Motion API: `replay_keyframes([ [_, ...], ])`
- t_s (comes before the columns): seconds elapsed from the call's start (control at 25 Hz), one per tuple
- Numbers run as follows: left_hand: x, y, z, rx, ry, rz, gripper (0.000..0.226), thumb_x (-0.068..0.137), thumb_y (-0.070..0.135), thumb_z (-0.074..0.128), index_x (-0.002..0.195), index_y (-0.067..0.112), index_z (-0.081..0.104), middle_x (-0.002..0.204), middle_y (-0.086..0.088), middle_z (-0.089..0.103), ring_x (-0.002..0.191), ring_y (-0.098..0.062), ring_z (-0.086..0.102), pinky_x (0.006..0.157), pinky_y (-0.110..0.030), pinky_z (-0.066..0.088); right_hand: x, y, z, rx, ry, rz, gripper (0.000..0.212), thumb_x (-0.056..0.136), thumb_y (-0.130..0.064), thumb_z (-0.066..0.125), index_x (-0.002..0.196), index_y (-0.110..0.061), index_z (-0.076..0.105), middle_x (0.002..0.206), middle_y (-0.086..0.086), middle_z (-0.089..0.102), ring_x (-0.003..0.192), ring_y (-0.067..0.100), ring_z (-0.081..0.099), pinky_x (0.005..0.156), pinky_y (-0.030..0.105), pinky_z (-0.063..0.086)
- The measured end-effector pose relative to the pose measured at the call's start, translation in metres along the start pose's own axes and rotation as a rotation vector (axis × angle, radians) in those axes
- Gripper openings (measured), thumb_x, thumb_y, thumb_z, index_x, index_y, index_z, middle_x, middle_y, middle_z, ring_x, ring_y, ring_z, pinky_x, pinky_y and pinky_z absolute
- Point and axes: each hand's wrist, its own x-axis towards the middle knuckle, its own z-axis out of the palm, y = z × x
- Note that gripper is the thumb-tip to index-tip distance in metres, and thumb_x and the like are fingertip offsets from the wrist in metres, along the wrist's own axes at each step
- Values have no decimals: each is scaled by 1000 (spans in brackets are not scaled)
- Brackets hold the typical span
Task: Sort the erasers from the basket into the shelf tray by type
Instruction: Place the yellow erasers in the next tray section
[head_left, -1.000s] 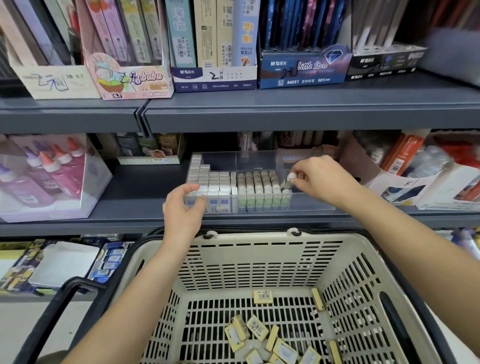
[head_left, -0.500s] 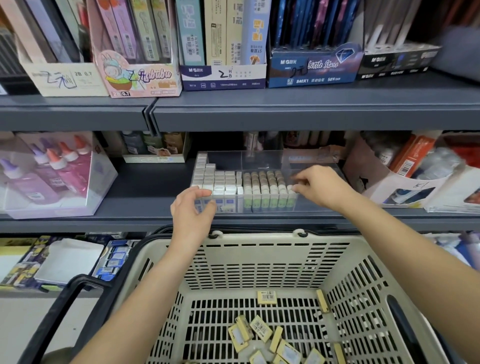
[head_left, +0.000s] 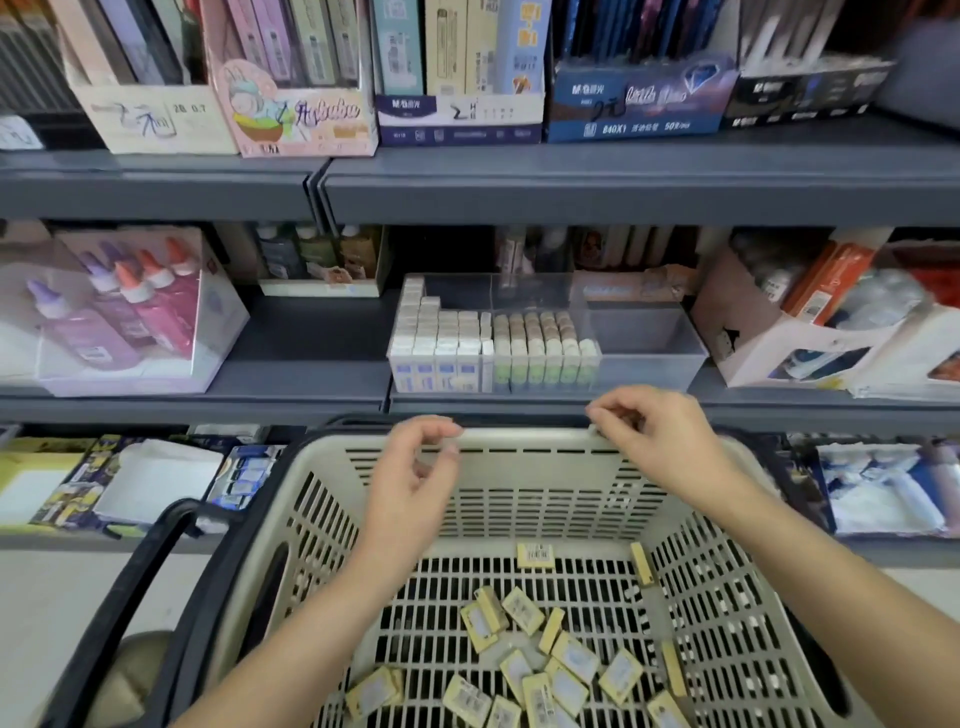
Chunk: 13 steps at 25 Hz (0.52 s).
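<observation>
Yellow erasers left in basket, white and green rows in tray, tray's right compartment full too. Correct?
Not quite: the tray's right compartment holds no erasers, as the head view shows. Yellow erasers do lie in the basket, and white rows and green rows stand in the tray's left part.

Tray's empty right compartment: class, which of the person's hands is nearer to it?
Right. The right hand hangs just in front of the right compartment; the left hand is further left, before the white erasers.

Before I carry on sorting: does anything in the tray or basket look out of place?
Nothing spilled or damaged. The clear tray holds neat rows of blue-sleeved erasers and green-sleeved erasers; the yellow erasers lie jumbled in the basket, not yet sorted.
</observation>
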Motion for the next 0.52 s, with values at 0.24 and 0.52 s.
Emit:
replay_keyframes([
  [0.24,-28,-56,31,258,-375,-285,17,90,16,57,107,20,55,110,4,58,99,-8,54,86,-16,42,-53,9,68,-103,-466,32,17,88,-35,58,85,-22,70,77,-12,66,71,4,61,67,22,48],
  [0.52,-53,-109,39,407,-669,-550,21,91,25,56,110,17,52,104,4,55,89,-8,54,75,-21,45,-104,26,141,-344,-915,146,20,85,-36,62,91,-17,62,97,0,65,88,17,59,74,30,50],
])
